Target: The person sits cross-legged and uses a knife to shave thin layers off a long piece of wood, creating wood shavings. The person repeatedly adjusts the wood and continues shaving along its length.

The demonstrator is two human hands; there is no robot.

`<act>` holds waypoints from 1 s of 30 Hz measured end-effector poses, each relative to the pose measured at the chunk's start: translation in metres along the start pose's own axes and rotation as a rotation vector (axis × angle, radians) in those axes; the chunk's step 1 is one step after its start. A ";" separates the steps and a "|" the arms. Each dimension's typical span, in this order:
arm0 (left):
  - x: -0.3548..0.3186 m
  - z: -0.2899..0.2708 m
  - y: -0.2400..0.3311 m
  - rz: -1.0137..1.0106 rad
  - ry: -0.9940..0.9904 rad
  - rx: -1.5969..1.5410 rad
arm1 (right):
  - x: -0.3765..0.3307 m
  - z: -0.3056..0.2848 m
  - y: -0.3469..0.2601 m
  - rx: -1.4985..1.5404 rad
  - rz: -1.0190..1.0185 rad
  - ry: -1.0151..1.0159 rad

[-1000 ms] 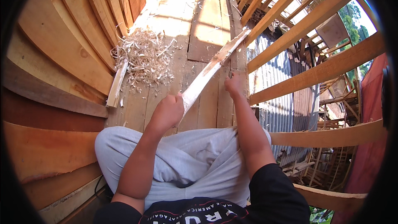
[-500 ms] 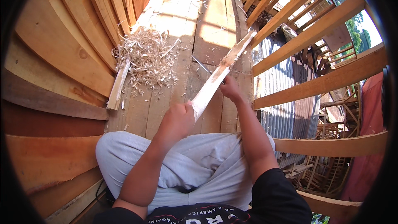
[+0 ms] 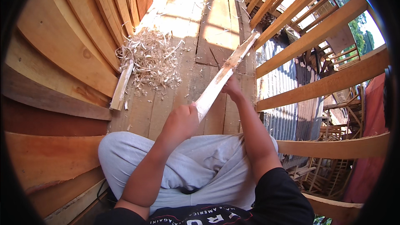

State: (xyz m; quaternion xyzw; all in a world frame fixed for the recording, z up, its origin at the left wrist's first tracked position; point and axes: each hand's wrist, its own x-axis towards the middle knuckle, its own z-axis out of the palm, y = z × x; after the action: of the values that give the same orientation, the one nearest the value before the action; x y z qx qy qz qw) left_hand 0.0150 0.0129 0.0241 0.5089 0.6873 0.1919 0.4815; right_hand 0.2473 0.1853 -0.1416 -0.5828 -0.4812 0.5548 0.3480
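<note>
A long pale piece of wood (image 3: pixel 217 84), whittled smooth near me and rougher and browner farther out, slants from my lap side up to the right. Its near end is in my left hand (image 3: pixel 182 121), whose fingers are closed round it. My right hand (image 3: pixel 232 86) is closed just beyond the wood's right side, partly hidden by it. Out of that grip comes a knife; its narrow dark blade (image 3: pixel 215 58) shows past the wood's left edge, while the handle is mostly hidden. The wood's far tip reaches the railing.
Curled shavings (image 3: pixel 151 60) lie heaped on the plank floor (image 3: pixel 164 112) at the left, beside a short split stick (image 3: pixel 121 85). Upright boards (image 3: pixel 62 54) wall the left side. Wooden railing slats (image 3: pixel 321 83) run along the right, with corrugated roofing (image 3: pixel 281 100) below.
The knife blade has turned to point more steeply away from me and looks darker. My right hand has shifted slightly behind the wood; my left hand keeps its hold.
</note>
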 end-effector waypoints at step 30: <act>0.003 -0.002 -0.004 -0.052 -0.023 0.013 | -0.076 0.067 -0.035 -0.143 -0.133 -0.243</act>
State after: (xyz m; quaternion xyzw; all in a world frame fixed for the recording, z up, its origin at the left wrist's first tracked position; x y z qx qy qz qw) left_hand 0.0111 0.0140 0.0210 0.4960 0.6959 0.1689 0.4912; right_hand 0.1811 0.1146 -0.0950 -0.5015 -0.5955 0.5614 0.2805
